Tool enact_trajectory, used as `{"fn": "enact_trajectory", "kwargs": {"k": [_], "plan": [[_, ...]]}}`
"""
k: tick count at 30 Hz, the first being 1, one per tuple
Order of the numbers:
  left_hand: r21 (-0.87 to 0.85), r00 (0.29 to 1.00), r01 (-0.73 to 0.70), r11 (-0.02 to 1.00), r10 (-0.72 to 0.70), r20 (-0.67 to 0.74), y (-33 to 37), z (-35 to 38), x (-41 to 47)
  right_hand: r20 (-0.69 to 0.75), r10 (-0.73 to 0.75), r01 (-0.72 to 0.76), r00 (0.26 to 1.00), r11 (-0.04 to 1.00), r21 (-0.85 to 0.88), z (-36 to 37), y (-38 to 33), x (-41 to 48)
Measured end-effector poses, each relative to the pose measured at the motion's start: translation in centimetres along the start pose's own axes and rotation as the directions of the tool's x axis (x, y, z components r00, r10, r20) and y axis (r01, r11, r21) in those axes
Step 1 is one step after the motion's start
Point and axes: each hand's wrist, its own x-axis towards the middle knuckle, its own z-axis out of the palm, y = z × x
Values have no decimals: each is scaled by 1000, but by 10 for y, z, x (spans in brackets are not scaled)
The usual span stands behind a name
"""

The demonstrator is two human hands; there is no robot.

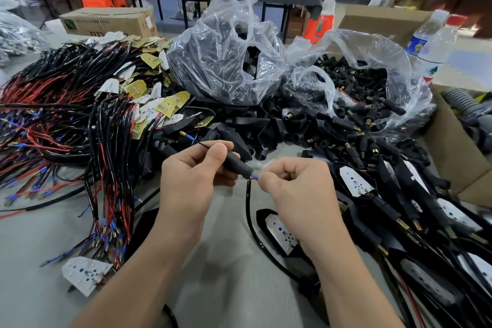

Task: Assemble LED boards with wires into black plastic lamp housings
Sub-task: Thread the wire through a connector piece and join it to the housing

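My left hand (194, 178) grips a short black tubular stem piece (237, 164) above the table's middle, with a thin black wire sticking out past my thumb. My right hand (295, 181) pinches the blue and red wire ends (254, 177) right at the stem's lower opening. From there a black sheathed cable (249, 210) curves down to a white LED board (282, 234) lying in a black lamp housing by my right wrist.
A heap of wired LED boards (106, 104) fills the left. Two clear bags hold black housings (226, 61) and black stems (359, 88). Assembled lamps (399, 208) pile at the right, beside a cardboard box (458, 157) and a water bottle (434, 42). A loose LED board (85, 273) lies near left.
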Motion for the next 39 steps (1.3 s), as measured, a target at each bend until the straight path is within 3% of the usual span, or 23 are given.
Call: {"fn": "enact_trajectory", "kwargs": {"k": [11,15,20,22,24,26,28,29,31,33,34,36,39], "plan": [[-93,998,65,994,-65,2,6,-4,-1,-54,-107,111,993,992,67,11,1,-2],[-139,983,176,975,-166,80,7,-5,-1,-88,-133,130,987,991,-41,10,3,-1],[-100,975,195,976,-182,125,6,-6,1,-37,-151,138,988,962,-237,15,1,-4],[-108,974,199,974,-185,129,7,-6,4,-45,-123,114,991,980,-165,16,2,-4],[-154,970,226,962,-208,129,7,-7,6,-52,-81,81,995,997,12,14,0,-1],[-227,959,275,934,-250,133,6,-7,6,19,-31,26,999,975,222,11,-2,-1],[-286,947,320,903,-294,129,3,-6,4,81,6,-31,997,950,310,12,-4,-3],[-301,945,327,896,-305,120,1,-5,2,64,5,-23,998,960,280,14,-4,-4],[-291,951,310,905,-300,81,-2,-3,-3,-26,-53,54,998,997,50,16,-3,-6],[-262,961,274,925,-273,43,-4,-2,-7,-64,-147,130,987,968,-212,17,-3,-7],[-258,963,268,928,-267,36,-3,-1,-8,-66,-166,146,984,958,-245,18,-4,-7],[-272,955,293,917,-292,46,-2,0,-6,-60,-160,147,985,972,-184,19,-4,-7],[-320,945,325,890,-322,62,-2,1,-1,-45,-96,98,994,994,56,20,-5,-7]]}}
